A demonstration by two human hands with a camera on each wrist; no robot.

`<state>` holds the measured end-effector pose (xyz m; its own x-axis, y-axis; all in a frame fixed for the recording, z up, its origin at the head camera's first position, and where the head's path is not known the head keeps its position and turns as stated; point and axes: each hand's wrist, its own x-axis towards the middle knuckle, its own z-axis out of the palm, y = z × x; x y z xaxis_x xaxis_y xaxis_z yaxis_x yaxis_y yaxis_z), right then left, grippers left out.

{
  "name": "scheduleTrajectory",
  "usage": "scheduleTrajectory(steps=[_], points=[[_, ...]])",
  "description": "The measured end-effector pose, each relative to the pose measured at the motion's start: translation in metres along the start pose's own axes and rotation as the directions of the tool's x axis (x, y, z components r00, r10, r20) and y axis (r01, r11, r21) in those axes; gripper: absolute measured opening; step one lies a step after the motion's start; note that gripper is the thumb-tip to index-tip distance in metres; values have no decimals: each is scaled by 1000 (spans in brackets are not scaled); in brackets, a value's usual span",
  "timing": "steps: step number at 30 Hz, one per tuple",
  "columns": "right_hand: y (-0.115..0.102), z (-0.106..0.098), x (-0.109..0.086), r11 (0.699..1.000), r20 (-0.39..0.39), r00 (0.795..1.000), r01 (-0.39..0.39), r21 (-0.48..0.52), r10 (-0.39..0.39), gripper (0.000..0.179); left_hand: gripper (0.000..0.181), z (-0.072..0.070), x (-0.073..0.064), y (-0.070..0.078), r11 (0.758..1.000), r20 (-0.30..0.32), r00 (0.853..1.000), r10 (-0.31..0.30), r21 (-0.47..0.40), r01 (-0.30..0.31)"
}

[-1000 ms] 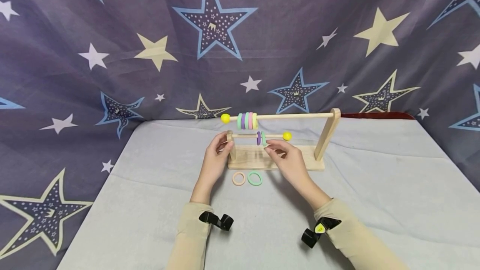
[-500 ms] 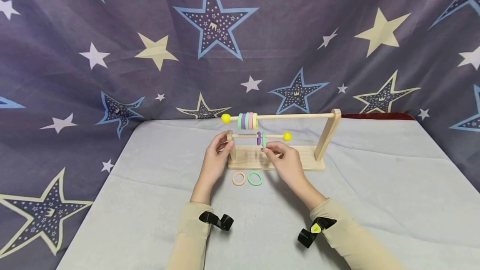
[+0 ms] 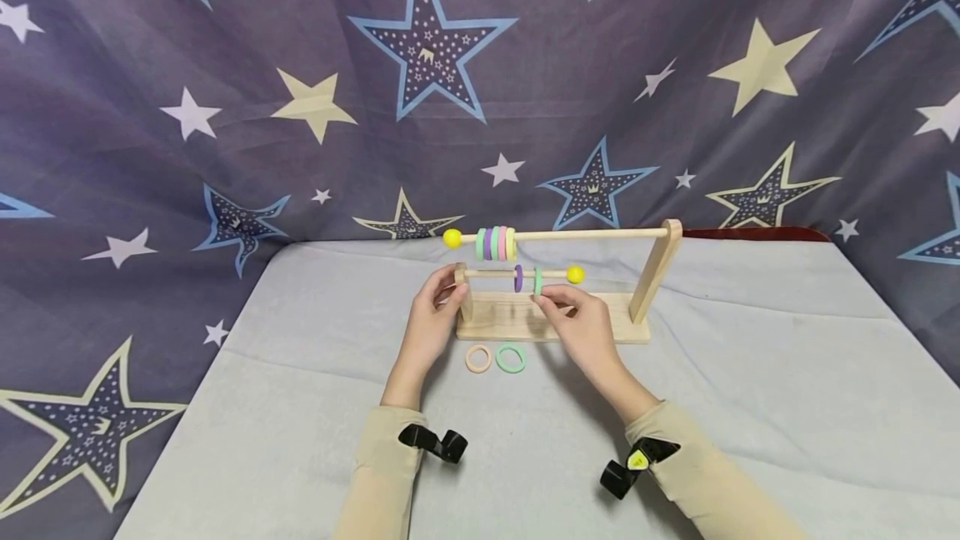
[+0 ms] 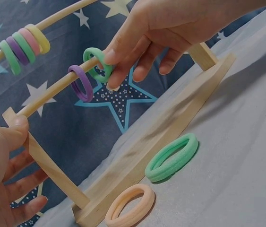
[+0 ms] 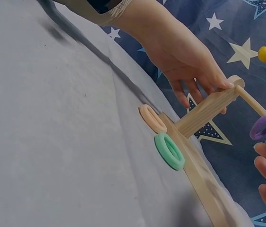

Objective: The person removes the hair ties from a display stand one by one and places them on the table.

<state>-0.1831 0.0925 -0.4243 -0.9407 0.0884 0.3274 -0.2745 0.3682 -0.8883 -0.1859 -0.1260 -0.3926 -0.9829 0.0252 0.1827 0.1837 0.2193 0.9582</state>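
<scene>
My left hand [image 3: 430,312] grips the short left post [image 4: 55,168] of a wooden rack near its top, thumb on the near side. With thumb and forefinger, my right hand [image 3: 583,325] pinches a green hair tie [image 3: 537,282] around the rack's lower rod [image 3: 491,273]. A purple hair tie [image 3: 518,278] hangs on the same rod, a small gap to the left. Several pastel hair ties [image 3: 495,244] sit bunched toward the left end of the upper rod [image 3: 592,233]. On the cloth before the rack lie a peach hair tie [image 4: 140,213] and a green one [image 4: 176,164].
Yellow balls cap the free ends of both rods, the lower ball [image 3: 574,274] just right of the pinched tie. The taller right post [image 3: 655,272] rises from the wooden base [image 3: 495,327]. A star-patterned curtain [image 3: 480,132] hangs behind the cloth-covered table [image 3: 750,373].
Over the last half second my right hand has shifted slightly right with the green hair tie, widening its gap from the purple one. My left hand stays on the post.
</scene>
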Motion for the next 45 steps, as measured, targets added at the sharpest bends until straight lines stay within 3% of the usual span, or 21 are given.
scheduleTrajectory(steps=[15,30,38,42,45], points=[[7,-14,-3,1000,-76,997,16,19,-15,11,46,0,1,-1,1000,-1,1000,-5,9,5],[11,-30,-1,999,-78,997,14,41,-11,11,45,1,1,-2,1000,-7,1000,3,3,-3],[10,-36,-1,997,-69,997,-27,66,32,13,45,1,0,-1,1000,-12,1000,6,11,-6],[2,-39,-3,997,-66,996,-49,64,53,14,45,1,0,-1,1000,-10,1000,1,21,-1],[-13,-43,-7,998,-70,997,-38,54,42,13,46,2,6,-15,1000,-10,1000,-1,14,1]])
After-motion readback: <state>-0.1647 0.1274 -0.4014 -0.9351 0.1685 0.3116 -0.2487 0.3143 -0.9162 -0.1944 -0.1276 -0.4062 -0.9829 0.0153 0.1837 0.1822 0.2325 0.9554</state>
